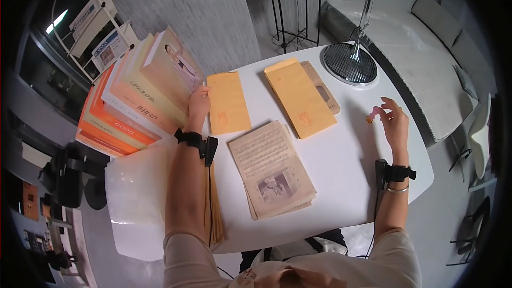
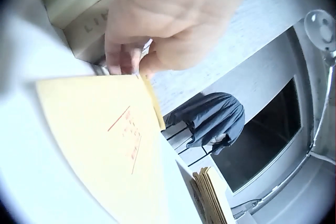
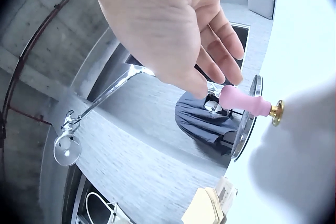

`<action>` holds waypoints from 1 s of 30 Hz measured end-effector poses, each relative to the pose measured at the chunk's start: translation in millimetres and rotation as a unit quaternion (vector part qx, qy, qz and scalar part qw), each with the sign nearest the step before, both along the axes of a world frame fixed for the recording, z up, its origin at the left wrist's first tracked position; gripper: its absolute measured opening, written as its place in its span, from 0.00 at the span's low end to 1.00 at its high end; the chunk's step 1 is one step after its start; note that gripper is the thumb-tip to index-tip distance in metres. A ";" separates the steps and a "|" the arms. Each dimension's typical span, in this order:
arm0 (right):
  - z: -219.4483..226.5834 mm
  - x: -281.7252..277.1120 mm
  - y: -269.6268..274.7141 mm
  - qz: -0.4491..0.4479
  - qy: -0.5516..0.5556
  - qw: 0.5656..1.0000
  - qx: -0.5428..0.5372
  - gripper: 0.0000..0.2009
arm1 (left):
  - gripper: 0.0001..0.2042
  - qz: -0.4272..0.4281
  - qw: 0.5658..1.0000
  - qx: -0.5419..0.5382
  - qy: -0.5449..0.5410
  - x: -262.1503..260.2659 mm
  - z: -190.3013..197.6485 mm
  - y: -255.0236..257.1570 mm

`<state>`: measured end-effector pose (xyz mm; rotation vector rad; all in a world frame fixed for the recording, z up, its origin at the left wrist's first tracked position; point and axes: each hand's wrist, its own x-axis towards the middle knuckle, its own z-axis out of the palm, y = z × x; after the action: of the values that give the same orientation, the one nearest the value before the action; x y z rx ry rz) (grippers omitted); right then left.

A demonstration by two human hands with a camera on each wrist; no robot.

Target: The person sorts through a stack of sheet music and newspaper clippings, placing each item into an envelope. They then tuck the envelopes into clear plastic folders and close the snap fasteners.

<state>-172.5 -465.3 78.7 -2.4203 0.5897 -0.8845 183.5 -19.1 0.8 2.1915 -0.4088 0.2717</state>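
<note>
1. Pale fabric sleeve (image 1: 184, 258), lower left.
2. Left hand (image 1: 199, 102), left of centre, pinches a flat yellow paper envelope (image 1: 229, 104) by its top corner, seemingly to steady it.
3. Right hand (image 1: 396, 124), at right, fingers relaxed, empty, beside a pink-handled brass stamp (image 3: 245, 102), apparently stood upright for easy grasping.

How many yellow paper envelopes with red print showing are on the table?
2: one rectangular yellow paper envelope at the person's left hand, the second envelope lying right of it. More may be hidden beneath.
</note>
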 end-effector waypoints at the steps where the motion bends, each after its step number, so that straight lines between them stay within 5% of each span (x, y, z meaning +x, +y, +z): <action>1: -1.3 0.4 -1.3 0.005 -0.002 1.000 -0.005 0.15 | 0.13 0.001 0.999 0.023 -0.037 6.5 -8.8 3.1; 4: -5.3 0.7 -6.0 0.018 -0.011 1.000 -0.012 0.14 | 0.18 -0.013 0.980 0.194 -0.032 -35.7 33.0 -13.8; 11: 8.2 -0.7 12.4 0.042 -0.033 0.999 0.004 0.11 | 0.30 -0.243 0.943 0.223 0.045 -194.1 72.7 -64.6; 19: -2.5 6.5 20.2 0.084 -0.031 0.996 -0.010 0.09 | 0.38 -0.298 0.896 0.318 0.089 -242.3 86.1 -77.1; 25: -5.7 7.3 20.9 0.087 -0.016 0.996 -0.021 0.08 | 0.38 -0.273 0.914 0.292 0.064 -277.5 77.6 -72.7; 30: -4.3 8.5 24.6 0.104 -0.027 0.994 -0.012 0.08 | 0.41 -0.089 0.956 0.272 -0.058 -286.9 91.2 -7.6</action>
<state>-163.9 -440.7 74.4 -2.4177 0.3026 -0.8693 -103.5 -26.6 92.0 2.6586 -0.8226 0.2046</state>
